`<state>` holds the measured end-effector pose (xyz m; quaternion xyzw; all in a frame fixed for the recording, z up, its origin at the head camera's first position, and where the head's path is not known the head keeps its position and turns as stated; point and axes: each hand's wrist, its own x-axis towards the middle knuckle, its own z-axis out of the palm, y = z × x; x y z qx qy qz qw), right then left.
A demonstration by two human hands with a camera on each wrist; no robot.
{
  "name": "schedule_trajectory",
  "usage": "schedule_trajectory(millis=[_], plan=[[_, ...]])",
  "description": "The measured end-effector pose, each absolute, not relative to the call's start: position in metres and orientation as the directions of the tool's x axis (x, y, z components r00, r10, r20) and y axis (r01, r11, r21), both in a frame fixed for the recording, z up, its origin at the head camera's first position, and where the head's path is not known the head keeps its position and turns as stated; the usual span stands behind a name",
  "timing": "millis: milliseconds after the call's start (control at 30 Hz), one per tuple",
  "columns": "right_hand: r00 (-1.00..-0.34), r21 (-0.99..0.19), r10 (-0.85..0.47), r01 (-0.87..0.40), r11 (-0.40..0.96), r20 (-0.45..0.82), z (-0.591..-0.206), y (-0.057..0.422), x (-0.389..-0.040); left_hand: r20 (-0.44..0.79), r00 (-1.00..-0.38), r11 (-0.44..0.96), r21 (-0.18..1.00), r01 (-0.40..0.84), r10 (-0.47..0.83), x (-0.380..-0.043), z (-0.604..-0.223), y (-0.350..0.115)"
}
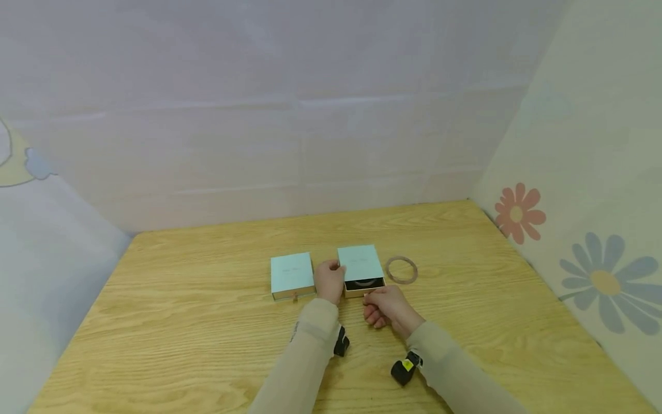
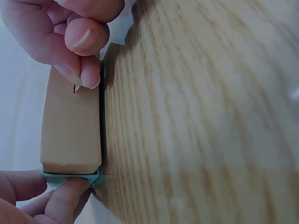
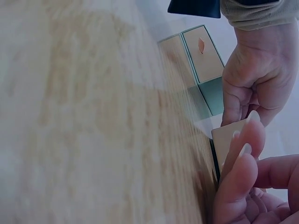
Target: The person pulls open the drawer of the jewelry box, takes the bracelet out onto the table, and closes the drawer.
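Observation:
My left hand (image 1: 329,282) grips the left side of a pale teal drawer box (image 1: 360,261); in the left wrist view its fingers (image 2: 60,200) lie against the teal sleeve's end. The box's beige drawer (image 2: 72,126) is pulled partly out toward me. Inside its dark interior, part of a ring-shaped bangle (image 1: 366,282) shows, the rest hidden under the sleeve. My right hand (image 1: 389,307) pinches the small pull tab on the drawer's front between thumb and forefinger, its other fingers curled. To the right of the box, a brownish bangle (image 1: 402,282) lies flat on the table.
A second teal box (image 1: 291,273), its drawer in, sits left of my left hand with its small tab (image 1: 295,298) facing me. Everything stands on a wood-grain table (image 1: 207,322). Pale sheeting (image 1: 258,144) hangs behind it, and a flowered sheet (image 1: 595,201) on the right.

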<state>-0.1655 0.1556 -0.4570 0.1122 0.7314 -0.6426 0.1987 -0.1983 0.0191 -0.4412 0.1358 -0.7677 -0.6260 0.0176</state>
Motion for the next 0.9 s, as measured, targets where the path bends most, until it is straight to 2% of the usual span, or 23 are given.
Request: schedule_trajectory(millis=[900], plan=[[-0.892,-0.891,-0.102,0.419,0.175,-0.440,-0.4548,0.1571,-0.1593,-0.137,-0.962,0.188,0.965,-0.184,-0.237,-0.1997,-0.4409,0.0195]])
